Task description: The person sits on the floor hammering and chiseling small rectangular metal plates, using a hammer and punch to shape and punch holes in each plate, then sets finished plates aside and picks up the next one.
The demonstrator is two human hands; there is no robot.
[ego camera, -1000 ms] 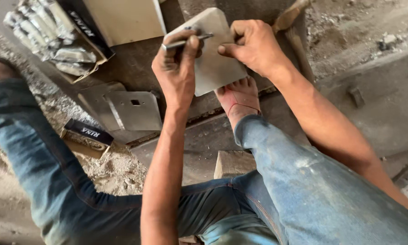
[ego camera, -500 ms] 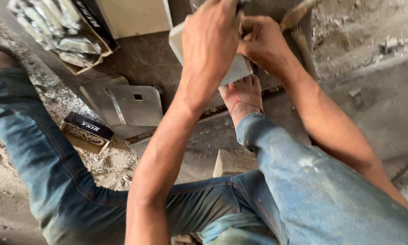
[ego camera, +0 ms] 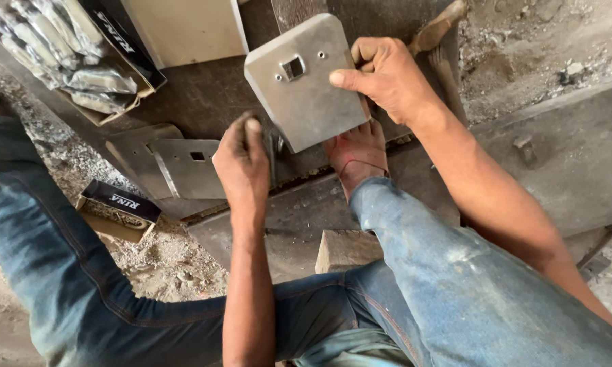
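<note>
Counting three metal plates: one held plate (ego camera: 306,81) raised, two flat plates (ego camera: 183,166) lying left of it. Right hand (ego camera: 387,78) – fingers pinching its right edge. Left hand (ego camera: 241,163) below it – fingers curled around a small dark tool (ego camera: 273,153), barely visible.

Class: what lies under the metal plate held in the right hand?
Under the metal plate in the right hand: a bare foot on a dark board. Its toes are covered.

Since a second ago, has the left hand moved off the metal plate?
Yes. The left hand has dropped down and left, off the metal plate, toward the plates lying flat on the board. The right hand holds the plate alone.
</note>
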